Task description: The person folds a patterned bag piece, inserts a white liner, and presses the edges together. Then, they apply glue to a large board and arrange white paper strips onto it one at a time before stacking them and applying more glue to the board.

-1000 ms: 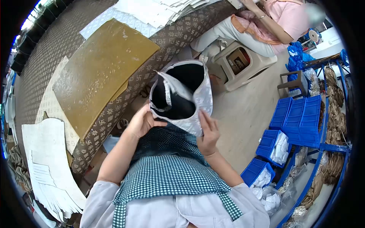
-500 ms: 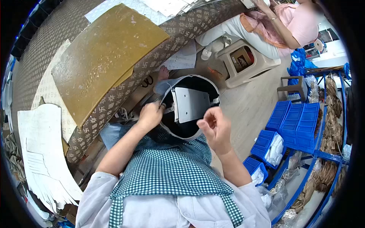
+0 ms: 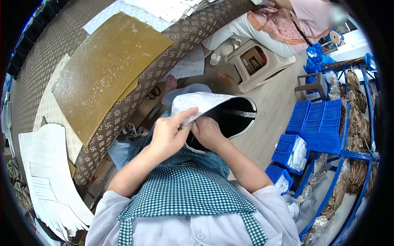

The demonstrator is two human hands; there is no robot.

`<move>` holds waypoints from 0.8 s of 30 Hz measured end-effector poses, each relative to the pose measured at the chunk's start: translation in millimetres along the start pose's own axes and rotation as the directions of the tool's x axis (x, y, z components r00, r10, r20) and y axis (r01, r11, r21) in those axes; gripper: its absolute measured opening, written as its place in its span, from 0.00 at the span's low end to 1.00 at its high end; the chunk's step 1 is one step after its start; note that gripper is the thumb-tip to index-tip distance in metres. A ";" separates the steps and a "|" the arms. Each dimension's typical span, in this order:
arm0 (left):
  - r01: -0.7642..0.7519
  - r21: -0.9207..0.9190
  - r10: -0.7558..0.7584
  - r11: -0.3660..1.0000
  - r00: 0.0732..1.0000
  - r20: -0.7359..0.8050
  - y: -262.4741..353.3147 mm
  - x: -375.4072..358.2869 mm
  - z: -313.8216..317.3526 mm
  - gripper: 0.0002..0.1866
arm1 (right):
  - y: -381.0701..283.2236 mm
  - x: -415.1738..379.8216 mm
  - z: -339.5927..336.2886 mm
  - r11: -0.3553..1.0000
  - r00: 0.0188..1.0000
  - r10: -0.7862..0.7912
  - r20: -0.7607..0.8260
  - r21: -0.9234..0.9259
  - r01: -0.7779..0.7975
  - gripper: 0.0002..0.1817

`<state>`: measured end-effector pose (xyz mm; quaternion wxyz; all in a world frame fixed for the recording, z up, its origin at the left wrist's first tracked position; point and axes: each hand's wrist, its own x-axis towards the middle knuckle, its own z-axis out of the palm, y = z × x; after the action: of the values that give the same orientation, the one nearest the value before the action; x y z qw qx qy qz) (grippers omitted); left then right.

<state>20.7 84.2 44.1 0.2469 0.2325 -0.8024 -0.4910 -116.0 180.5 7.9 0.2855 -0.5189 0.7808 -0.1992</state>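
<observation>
An open bag-like piece (image 3: 204, 101), silvery white outside and black inside, rests on my lap over the checked apron (image 3: 184, 188). My left hand (image 3: 170, 133) pinches its near left rim between thumb and fingers. Just inside the opening, close to that rim, is my right hand (image 3: 208, 132), its fingers curled and partly hidden by the left hand and the rim. What the right fingers hold cannot be made out. A light strip runs across the black inside at the right.
A patterned table (image 3: 143, 80) at the left bears a brown board (image 3: 108, 69) and white sheets (image 3: 45, 156). Beyond are a beige stool (image 3: 262, 71) and a seated person (image 3: 275, 28). Blue bins (image 3: 320, 123) and a blue rack (image 3: 357, 156) stand at the right.
My right hand has moved left into the opening, beside my left hand. The bag-like piece has tilted, showing its silvery outside, and the grey plate seen inside it is out of sight.
</observation>
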 end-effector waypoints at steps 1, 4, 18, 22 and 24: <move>0.051 0.004 -0.051 0.999 0.992 0.112 14.0 -2.3 -1.1 0.20 | 7.7 1.4 4.5 0.999 0.999 -0.019 0.051 0.027 0.017 0.20; -0.116 0.033 0.107 0.993 0.976 0.189 33.0 -10.1 3.5 0.24 | 44.6 12.5 21.7 0.954 0.943 -0.299 0.144 0.072 0.292 0.33; -0.363 0.014 0.340 0.932 0.884 0.320 44.0 -10.3 17.3 0.22 | 21.4 63.4 0.7 0.960 0.921 -0.268 0.283 -0.002 0.280 0.31; -0.446 -0.016 0.421 0.895 0.832 0.361 42.5 -5.8 28.3 0.25 | 16.5 39.8 -16.7 0.957 0.919 -0.270 0.286 -0.026 0.289 0.30; -0.466 -0.038 0.446 0.884 0.815 0.370 44.6 -0.6 28.4 0.24 | 14.9 24.2 -25.7 0.956 0.921 -0.263 0.287 -0.050 0.288 0.29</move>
<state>-2.4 121.9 73.1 0.1959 -0.0561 -0.8795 -0.4301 -150.3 164.2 12.5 0.3371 -0.6587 0.6605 -0.1271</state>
